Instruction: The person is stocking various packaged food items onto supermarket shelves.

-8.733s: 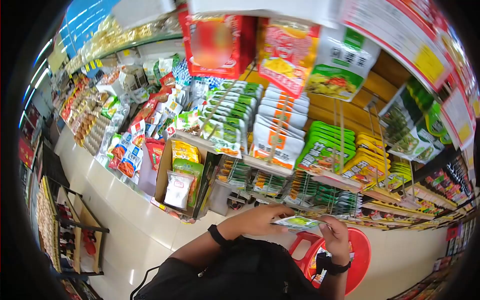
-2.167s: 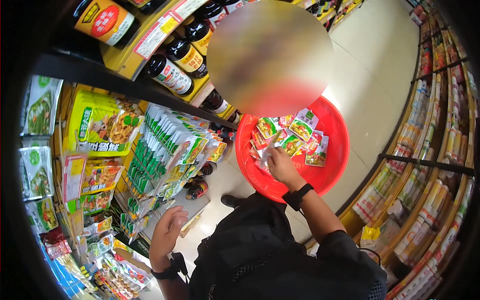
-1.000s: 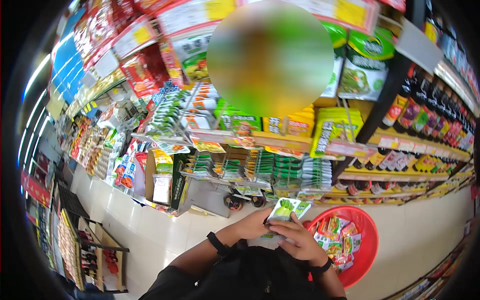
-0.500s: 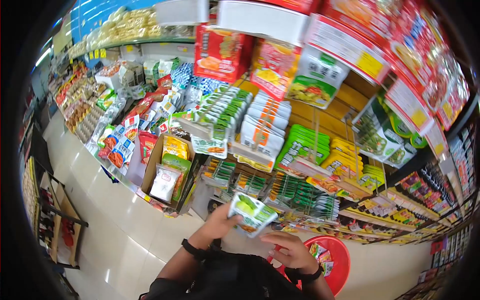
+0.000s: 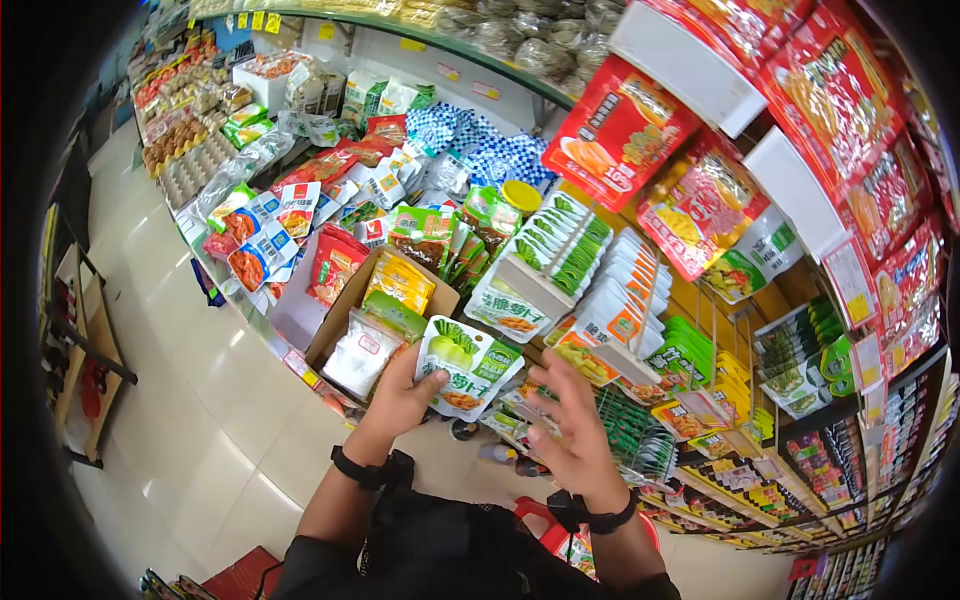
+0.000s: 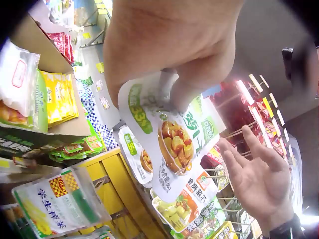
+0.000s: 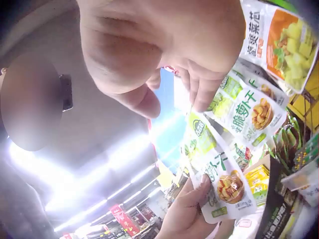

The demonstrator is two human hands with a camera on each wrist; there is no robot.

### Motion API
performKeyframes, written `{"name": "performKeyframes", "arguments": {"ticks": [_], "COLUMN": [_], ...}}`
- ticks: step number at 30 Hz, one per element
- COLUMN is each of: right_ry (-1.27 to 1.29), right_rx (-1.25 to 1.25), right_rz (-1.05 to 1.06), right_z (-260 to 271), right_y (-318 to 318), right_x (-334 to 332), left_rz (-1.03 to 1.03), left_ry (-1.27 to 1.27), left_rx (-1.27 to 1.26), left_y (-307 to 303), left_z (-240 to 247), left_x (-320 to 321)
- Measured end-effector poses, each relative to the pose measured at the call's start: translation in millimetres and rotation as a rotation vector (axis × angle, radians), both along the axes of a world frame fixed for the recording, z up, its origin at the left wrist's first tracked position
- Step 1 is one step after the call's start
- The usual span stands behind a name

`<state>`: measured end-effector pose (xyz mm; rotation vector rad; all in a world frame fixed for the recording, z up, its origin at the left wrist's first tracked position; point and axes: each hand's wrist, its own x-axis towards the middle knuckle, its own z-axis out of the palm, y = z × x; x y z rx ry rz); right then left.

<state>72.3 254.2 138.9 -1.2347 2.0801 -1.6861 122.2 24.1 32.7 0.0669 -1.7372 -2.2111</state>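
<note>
In the head view my left hand (image 5: 398,402) pinches a white and green packet of dried radish (image 5: 468,362), its printed front facing up and its thumb on the lower left part. My right hand (image 5: 572,440) is just to the right of it, fingers spread and holding nothing. Just behind the held packet hangs a row of matching packets (image 5: 508,308). In the left wrist view the packet (image 6: 149,119) hangs below the left hand. The right wrist view shows the right hand (image 7: 169,45) above the packet (image 7: 222,172), apart from it.
An open carton (image 5: 328,328) with a white bag (image 5: 362,355) and yellow packets (image 5: 400,283) stands left of the hands. More packets (image 5: 625,290) hang on hooks to the right. A red tub (image 5: 648,528) is partly hidden behind the right forearm.
Earlier the right hand was in the red tub; a second ago both hands were at the packet. Now the left hand holds it higher, near the hanging row, with the right hand raised beside it.
</note>
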Motion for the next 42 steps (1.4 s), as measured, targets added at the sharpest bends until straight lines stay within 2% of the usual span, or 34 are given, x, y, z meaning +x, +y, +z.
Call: {"name": "performKeyframes", "arguments": {"ticks": [6,9,13,16,19,23,42], "right_ry": [-0.145,-0.173,-0.224,-0.181,-0.182,-0.155,-0.160], "right_rx": [-0.269,-0.237,-0.331,-0.390,-0.367,-0.355,-0.288], "right_rz": [-0.133,-0.107,0.004,0.030,0.000,-0.045,-0.039], "right_z": [3,-1,8,20,31,37,31], "right_y": [-38,-35,-36,-38,-39,-39,-37], "right_x": [-20,-24,-26,-23,-24,-25,-26], "left_rz": [0.023,0.014,-0.007,-0.005,-0.089,-0.058,-0.033], "left_ry": [-0.021,-0.016,0.022,0.029,0.083,0.084,0.159], "left_rx": [0.001,0.014,0.003,-0.094,-0.020,-0.118,-0.058], "left_y": [-21,-28,-29,-23,-14,-6,3], "left_z": [-19,-17,-9,2,12,21,20], "left_x": [6,6,-2,-15,-35,-54,-103]}}
